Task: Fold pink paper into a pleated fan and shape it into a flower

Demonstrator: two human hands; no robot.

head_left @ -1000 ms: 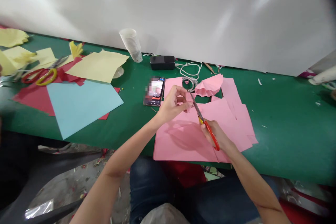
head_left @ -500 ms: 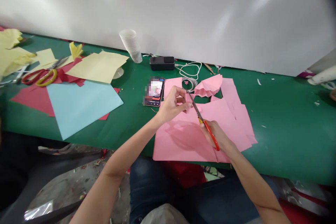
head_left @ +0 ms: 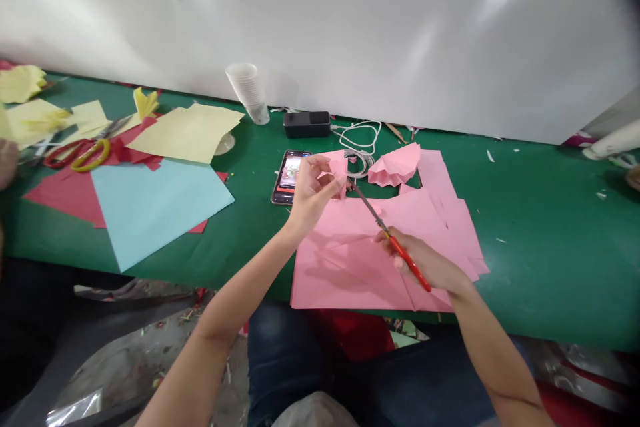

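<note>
Pinched in my left hand (head_left: 311, 190) is a small folded piece of pink paper (head_left: 341, 177), held up above the stack. My right hand (head_left: 420, 257) grips scissors (head_left: 407, 260) with red and yellow handles; their blades reach up and left, the tips close to the pink piece. Whether the blades touch the paper I cannot tell. Below both hands lies a stack of pink paper sheets (head_left: 345, 280) on the green table. A pleated pink paper fan (head_left: 397, 165) rests behind the scissors.
A phone (head_left: 283, 180) lies left of my left hand, partly covered by it. Behind are a black box (head_left: 307, 124), a white cable (head_left: 367, 140) and stacked cups (head_left: 249, 90). Leftward are blue paper (head_left: 160, 207), other scissors (head_left: 90, 155) and another person's hand (head_left: 7, 161).
My left hand has shifted left with the pink piece. The scissors have turned, and their tips have moved left and slightly down. Another person's hand has appeared at the left edge.
</note>
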